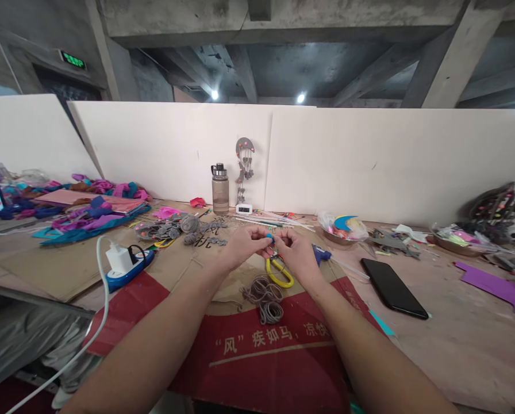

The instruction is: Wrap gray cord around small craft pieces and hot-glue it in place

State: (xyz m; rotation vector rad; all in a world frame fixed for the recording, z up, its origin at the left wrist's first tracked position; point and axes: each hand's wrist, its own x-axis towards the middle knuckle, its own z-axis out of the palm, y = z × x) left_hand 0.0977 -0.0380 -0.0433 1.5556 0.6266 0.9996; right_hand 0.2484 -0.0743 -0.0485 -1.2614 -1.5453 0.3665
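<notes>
My left hand (252,242) and my right hand (288,244) meet over the middle of the table, both with fingers pinched together. Between their fingertips is a small blue piece (269,236), too small to name more exactly. Just below the hands lie yellow-handled scissors (285,282), partly hidden by my right hand. Nearer to me, a loose bundle of grey cord (264,296) rests on a brown and red cardboard sheet (257,374). A blue glue gun (322,253) lies just beyond my right wrist.
A power strip (130,271) with a white charger stands left, a black phone (393,287) right. Behind are a water bottle (220,190), a small white clock (243,209) and a hanging moon ornament (244,148) against white boards. Coloured felt scraps (85,221) cover the far left.
</notes>
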